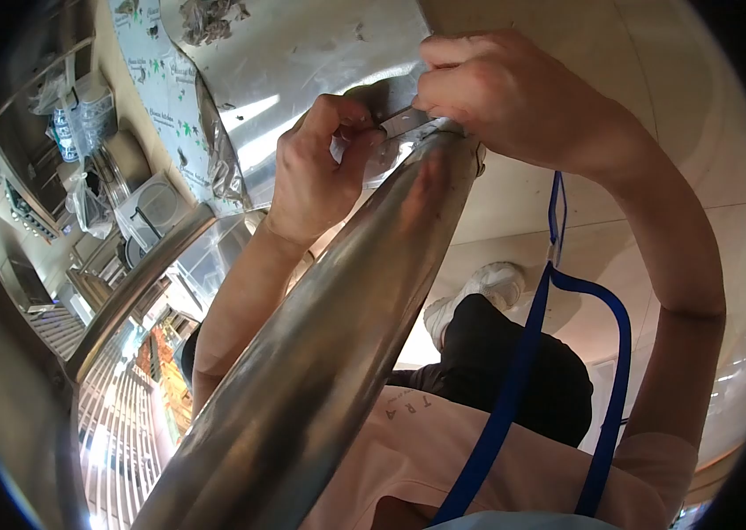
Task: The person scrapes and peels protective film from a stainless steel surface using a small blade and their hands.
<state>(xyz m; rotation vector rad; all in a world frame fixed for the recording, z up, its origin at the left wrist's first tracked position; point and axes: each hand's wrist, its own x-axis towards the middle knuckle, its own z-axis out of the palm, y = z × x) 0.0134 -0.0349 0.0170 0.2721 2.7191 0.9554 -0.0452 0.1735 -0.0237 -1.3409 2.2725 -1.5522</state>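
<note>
Head camera, looking down on close fingertip work beside the upper end of a shiny metal pipe [320,300]. Pictured in a pinch at one end of a short, narrow strip [404,122]: left hand [307,172], with thumb and forefinger drawn close. At the other end, right hand [497,93], with fingers curled inward and the exact grip too hidden to tell. Between the two, the strip itself, near the pipe's end and against the backdrop of a bright metal sheet [302,62]; impossible to tell whether touching the pipe. Best handled, by judgement, with light, even tension from both sides, to guard against a twist or crease. Better to grip only the outermost ends, leaving the middle in plain sight, and to steady both wrists for small, slow adjustments. Worth keeping bare fingertips off thin metal edges and the blue strap [501,397] well clear.
</note>
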